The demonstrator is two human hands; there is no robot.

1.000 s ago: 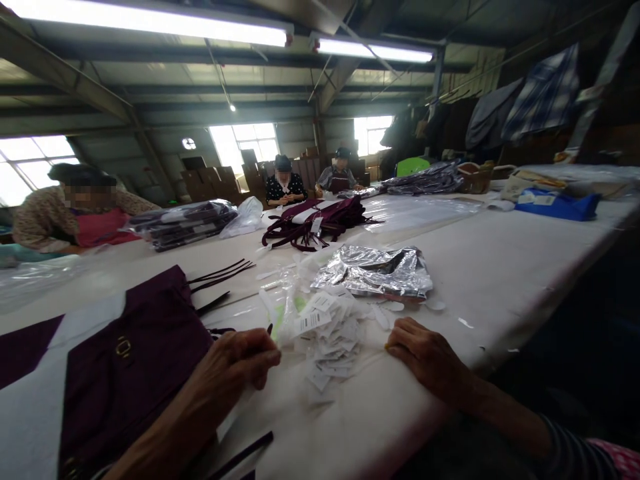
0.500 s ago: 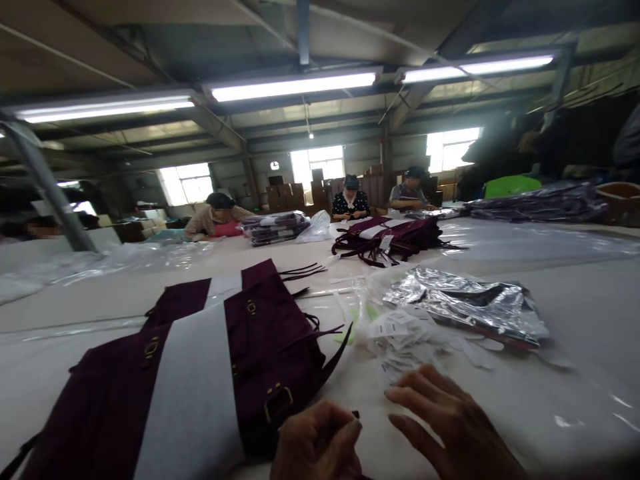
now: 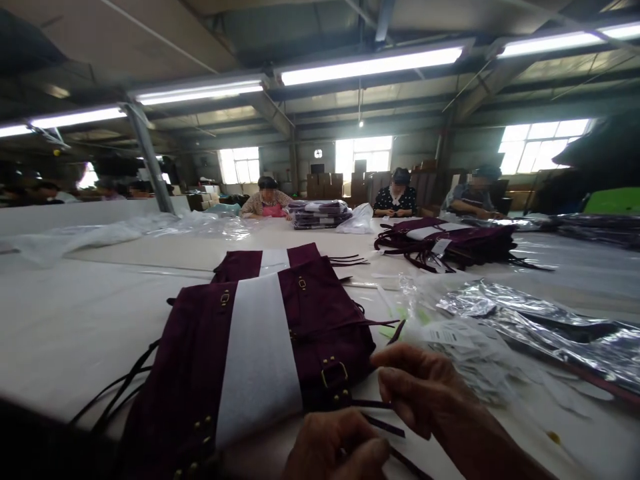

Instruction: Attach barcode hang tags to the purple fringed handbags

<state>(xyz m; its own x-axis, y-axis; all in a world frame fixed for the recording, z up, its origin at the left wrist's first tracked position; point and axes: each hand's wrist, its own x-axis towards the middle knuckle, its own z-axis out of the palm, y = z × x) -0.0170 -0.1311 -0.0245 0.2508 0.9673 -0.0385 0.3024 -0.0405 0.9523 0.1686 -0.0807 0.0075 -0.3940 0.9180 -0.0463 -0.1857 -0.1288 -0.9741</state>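
A dark purple suede piece (image 3: 330,327) with brass buckles and a white band (image 3: 255,353) round its middle lies on the table in front of me. My right hand (image 3: 425,393) hovers at its right edge, beside the buckle. Its fingers are bent and apart, just over thin dark straps (image 3: 383,425). My left hand (image 3: 340,447) is at the bottom edge, curled closed next to those straps. What it pinches, if anything, is hidden. A second banded purple piece (image 3: 265,261) lies just behind the first.
To my right are a heap of white paper tags (image 3: 465,343) and a crumpled silver foil bag (image 3: 540,320). Farther back lie a pile of purple pieces (image 3: 450,239), a stack of bagged goods (image 3: 320,213) and clear plastic sheeting (image 3: 125,230). Several people sit along the far side of the white table (image 3: 80,313).
My view has swung left, from the tags to the purple piece. Both hands left the tag heap and came to the piece's buckled right edge and straps.
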